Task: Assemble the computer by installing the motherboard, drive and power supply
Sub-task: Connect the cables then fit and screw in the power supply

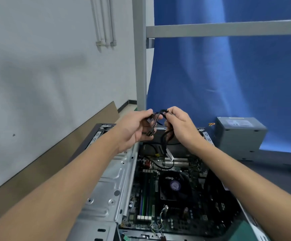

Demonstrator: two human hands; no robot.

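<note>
Both hands [134, 126] [179, 122] on black cable [165, 136]

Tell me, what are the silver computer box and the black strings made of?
The computer case looks like bare sheet metal, probably steel: silvery, slightly shiny, with stamped ridges and punched holes. The black cables held by the left hand and right hand look plastic-coated: smooth, dull and bending easily; what is inside cannot be seen.

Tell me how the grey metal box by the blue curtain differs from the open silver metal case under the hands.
The grey metal box is closed and compact; the open silver metal case is far larger, its circuit board exposed. The box stands apart, untouched; above the case the left hand and right hand hold black cables. Both are grey sheet metal.
</note>
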